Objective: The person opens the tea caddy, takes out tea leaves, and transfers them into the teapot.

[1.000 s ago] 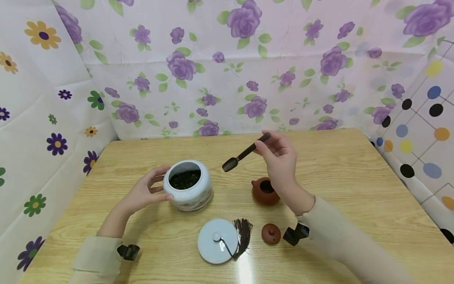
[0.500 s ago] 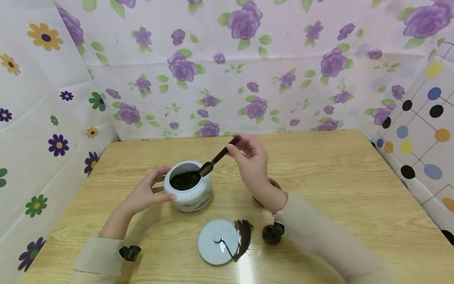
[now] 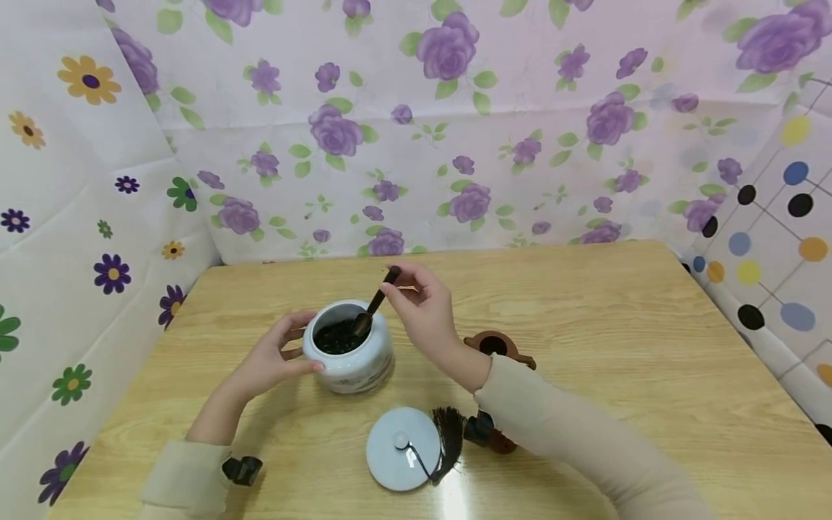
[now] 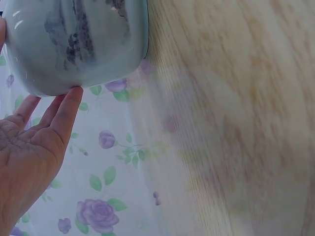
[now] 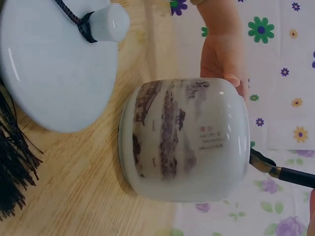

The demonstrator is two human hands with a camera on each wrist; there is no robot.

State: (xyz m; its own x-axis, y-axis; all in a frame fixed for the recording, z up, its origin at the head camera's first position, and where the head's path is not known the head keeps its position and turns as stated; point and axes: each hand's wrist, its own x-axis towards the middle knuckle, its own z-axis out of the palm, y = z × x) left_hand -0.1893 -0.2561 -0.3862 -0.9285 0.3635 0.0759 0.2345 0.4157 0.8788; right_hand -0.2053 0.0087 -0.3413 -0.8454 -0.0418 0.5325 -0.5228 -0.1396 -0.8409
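Nearest on the bench lies a white lid, knob up, with a dark tassel just beside its right edge. Right of that, a small reddish-brown lid shows partly behind the right sleeve. Beyond the white lid stands the white jar, upright, dark contents inside. The left hand holds its left side, thumb in front, fingers behind. The right hand pinches the handle of a dark scoop, its bowl tilted down inside the jar's mouth. A brown teapot stands right, partly hidden. Behind hangs flowered cloth.
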